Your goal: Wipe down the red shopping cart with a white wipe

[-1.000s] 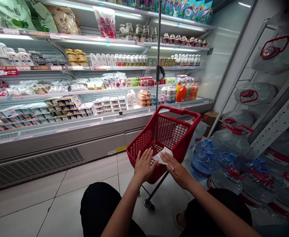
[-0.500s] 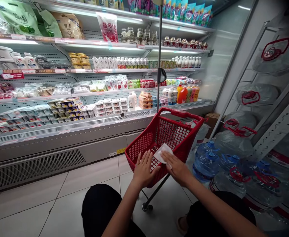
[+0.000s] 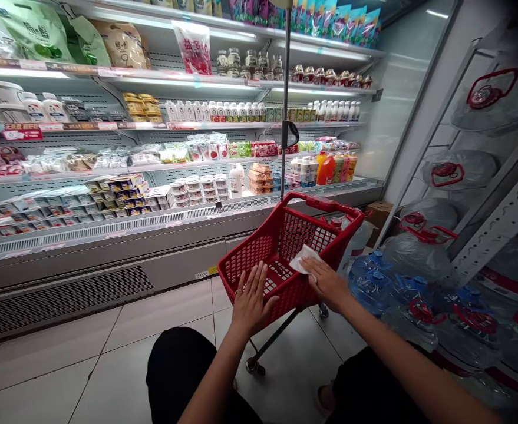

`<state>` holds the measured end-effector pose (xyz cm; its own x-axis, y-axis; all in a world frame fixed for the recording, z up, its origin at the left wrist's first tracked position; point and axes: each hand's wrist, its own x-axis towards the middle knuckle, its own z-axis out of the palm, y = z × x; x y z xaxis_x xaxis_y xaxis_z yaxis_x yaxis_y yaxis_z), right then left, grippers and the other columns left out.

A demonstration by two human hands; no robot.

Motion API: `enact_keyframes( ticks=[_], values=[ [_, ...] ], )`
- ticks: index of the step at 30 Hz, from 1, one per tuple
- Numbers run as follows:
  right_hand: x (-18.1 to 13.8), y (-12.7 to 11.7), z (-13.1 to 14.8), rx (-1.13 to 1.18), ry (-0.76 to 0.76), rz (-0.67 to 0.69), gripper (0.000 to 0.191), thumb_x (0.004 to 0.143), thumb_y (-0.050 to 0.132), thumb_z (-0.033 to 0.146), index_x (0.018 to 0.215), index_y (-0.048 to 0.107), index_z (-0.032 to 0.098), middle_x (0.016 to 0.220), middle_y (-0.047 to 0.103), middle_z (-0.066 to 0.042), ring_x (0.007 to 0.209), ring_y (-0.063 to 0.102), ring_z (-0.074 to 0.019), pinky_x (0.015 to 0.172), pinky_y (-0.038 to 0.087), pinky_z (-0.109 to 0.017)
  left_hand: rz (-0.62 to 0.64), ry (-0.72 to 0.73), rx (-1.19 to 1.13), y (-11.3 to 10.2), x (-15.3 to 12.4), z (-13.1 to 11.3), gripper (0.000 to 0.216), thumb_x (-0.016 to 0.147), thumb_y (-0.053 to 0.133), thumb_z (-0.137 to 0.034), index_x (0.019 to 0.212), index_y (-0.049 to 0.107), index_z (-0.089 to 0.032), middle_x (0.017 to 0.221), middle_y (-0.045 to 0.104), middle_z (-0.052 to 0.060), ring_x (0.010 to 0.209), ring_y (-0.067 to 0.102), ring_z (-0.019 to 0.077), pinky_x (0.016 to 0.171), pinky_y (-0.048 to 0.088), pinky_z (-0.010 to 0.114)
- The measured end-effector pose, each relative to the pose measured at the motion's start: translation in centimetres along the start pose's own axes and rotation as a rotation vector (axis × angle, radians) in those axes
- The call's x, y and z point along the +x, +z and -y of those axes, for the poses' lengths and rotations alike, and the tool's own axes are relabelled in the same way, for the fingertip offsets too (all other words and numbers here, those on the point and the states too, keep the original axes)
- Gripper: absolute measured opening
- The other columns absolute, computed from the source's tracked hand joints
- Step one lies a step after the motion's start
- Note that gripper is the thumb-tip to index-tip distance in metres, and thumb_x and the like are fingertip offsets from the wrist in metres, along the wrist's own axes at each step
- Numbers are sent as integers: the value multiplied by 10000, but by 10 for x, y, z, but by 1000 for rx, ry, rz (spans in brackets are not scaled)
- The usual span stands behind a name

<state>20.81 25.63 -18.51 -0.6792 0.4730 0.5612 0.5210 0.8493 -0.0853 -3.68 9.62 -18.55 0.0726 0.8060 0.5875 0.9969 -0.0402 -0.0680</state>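
The person's left hand (image 3: 250,301) is lying open, fingers extended, at the near rim of a red shopping cart (image 3: 294,290), nothing visible in its grasp. The right hand (image 3: 329,284), fingers slightly bent, is holding a white wipe (image 3: 300,257) at the rim's right side. The cart is standing before a refrigerated display case (image 3: 188,253).

On my feed I identify a shop: the fridge (image 3: 188,259) displays rows of bottles (image 3: 241,112) and tubs (image 3: 193,192) with price tags (image 3: 33,65); a cart (image 3: 298,227) stands before it, water jugs (image 3: 376,284) to its right.
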Motion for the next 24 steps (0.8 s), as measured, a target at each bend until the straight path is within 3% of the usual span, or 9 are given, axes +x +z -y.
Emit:
enact_keyframes(
  ticks=[4,7,10,15,18,20,24],
  values=[
    [-7,22,78,83,-126,15,672,958,404,130,1623,373,223,1640,437,-26,1521,386,-185,1252,381,-398,-57,-123,9,4,2,-3,853,1073,345,-576,1662,-150,-206,1716,260,89,1580,275,262,1315,106,522],
    [-8,32,110,122,-203,28,705,972,415,139,1657,270,220,1664,391,-30,1552,326,-195,1256,373,-446,-48,-115,-11,6,4,-10,881,1064,354,-599,1664,-141,-186,1721,237,96,1586,257,265,1308,155,508],
    [-3,30,90,99,-232,20,718,959,411,125,1655,275,237,1638,432,-25,1527,378,-197,1245,391,-459,-40,-80,-23,6,2,-7,879,1060,366,-606,1671,-115,-196,1713,264,86,1578,279,256,1303,189,479],
    [2,1,-7,-50,-74,-78,663,964,399,136,1619,383,241,1603,485,-40,1479,460,-220,1238,398,-472,-8,-22,-25,1,-3,16,830,1075,382,-555,1674,-94,-232,1708,280,48,1565,311,247,1293,240,461],
    [4,-12,-38,-97,14,-125,601,998,388,179,1596,432,231,1584,512,-52,1476,464,-237,1249,375,-494,1,-9,-23,-1,-2,21,811,1083,375,-539,1671,-97,-242,1704,292,39,1557,328,243,1281,276,455],
    [6,-12,-32,-98,49,-143,577,1008,386,193,1579,461,224,1558,545,-60,1466,477,-239,1252,372,-494,2,-3,-21,-1,0,20,798,1085,370,-535,1673,-86,-247,1704,290,39,1554,336,241,1278,286,450],
    [9,9,22,-37,-12,-105,589,994,402,178,1577,464,224,1549,557,-54,1455,489,-221,1245,392,-459,5,17,-8,1,1,15,785,1082,379,-536,1681,-35,-243,1710,265,40,1557,329,245,1269,305,446]
  ],
)
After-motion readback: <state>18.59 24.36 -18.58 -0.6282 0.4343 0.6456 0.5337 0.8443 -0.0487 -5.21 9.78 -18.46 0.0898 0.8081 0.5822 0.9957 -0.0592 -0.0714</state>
